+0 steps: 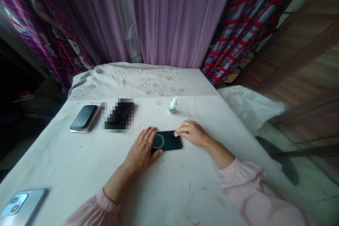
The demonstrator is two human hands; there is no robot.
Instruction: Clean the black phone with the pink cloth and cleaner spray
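A dark phone (170, 142) with a pale ring on its upper face lies flat on the cloth-covered table. My left hand (141, 151) grips its left end, the fingers along the far edge and the thumb at the near edge. Between the pinched fingertips of my right hand (195, 133) is a small pale pink piece of tissue or cloth (176, 134), held at the phone's far right part. Just beyond the phone stands a small white bottle (173, 106) with a blue label, upright.
To the left, a dark phone (84, 117) rests on another flat item, beside a blurred-out dark object (120, 114). A silvery-blue phone (25, 206) lies at the near left corner. Purple curtains (182, 17) hang behind the table (159, 190); a white plastic bag (246, 106) is at the right.
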